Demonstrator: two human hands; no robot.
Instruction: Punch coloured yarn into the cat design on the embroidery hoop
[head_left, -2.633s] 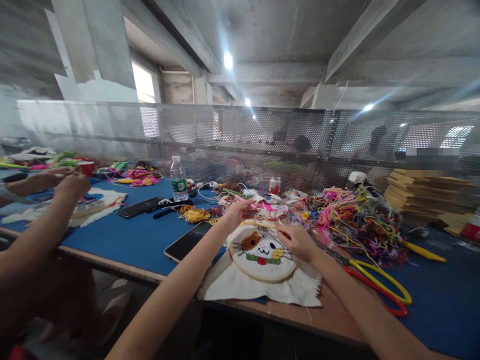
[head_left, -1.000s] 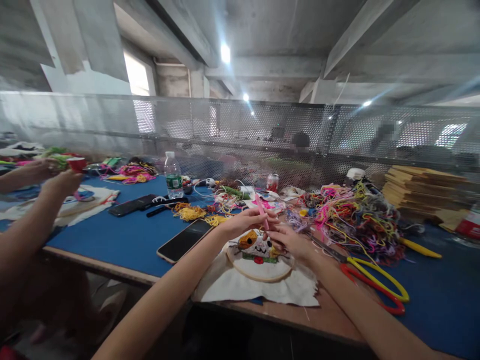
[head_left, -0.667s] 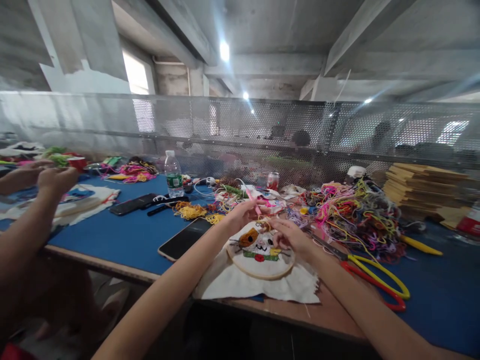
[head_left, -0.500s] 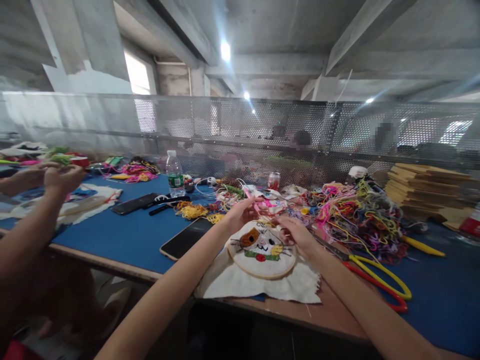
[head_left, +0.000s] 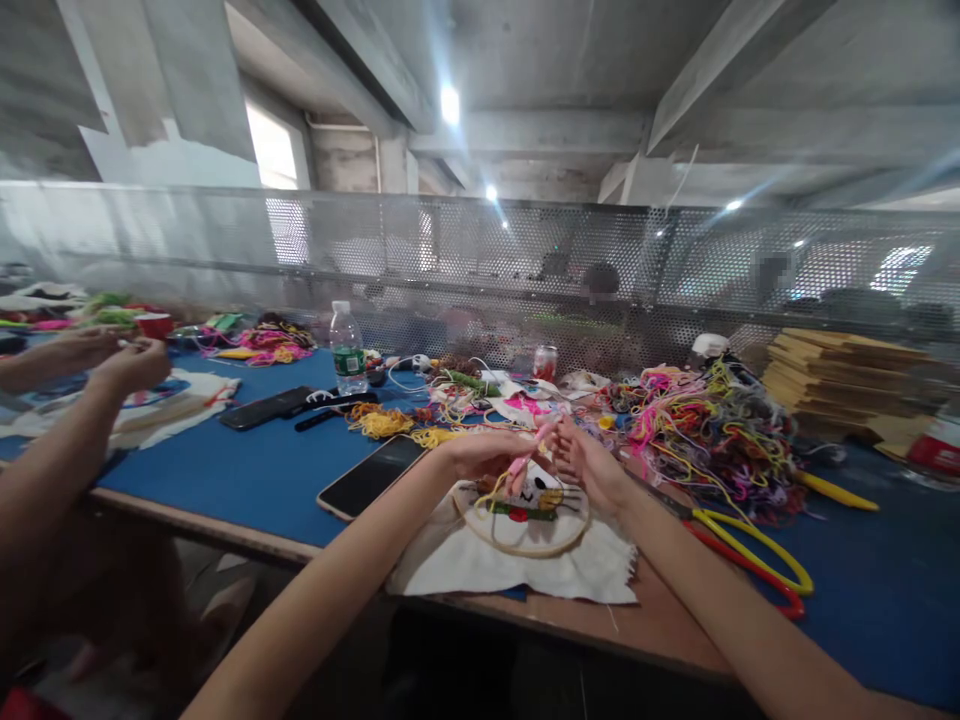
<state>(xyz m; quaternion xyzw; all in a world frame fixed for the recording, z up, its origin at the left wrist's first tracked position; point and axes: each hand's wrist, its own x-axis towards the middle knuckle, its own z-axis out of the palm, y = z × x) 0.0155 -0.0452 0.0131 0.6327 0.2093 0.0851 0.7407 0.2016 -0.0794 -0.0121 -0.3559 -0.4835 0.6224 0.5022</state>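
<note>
Over the embroidery hoop, my left hand is closed around a pink pen-like punch needle, held at a slant. A yellow yarn loops from its lower end. My right hand is closed at the upper end of the punch needle; what its fingers pinch is too small to make out. White cloth stretched in the hoop bears a cat face with a green and red collar, partly hidden by my hands. The hoop lies at the table's front edge.
Right of my arm lie large scissors with yellow and red handles, a tangled yarn heap and a stack of brown envelopes. To the left are a phone and a water bottle. A co-worker's hands show farther left.
My left hand has come down and turned, so the punch needle now slants over the hoop with yellow yarn showing. My right hand has moved up to its upper end.
</note>
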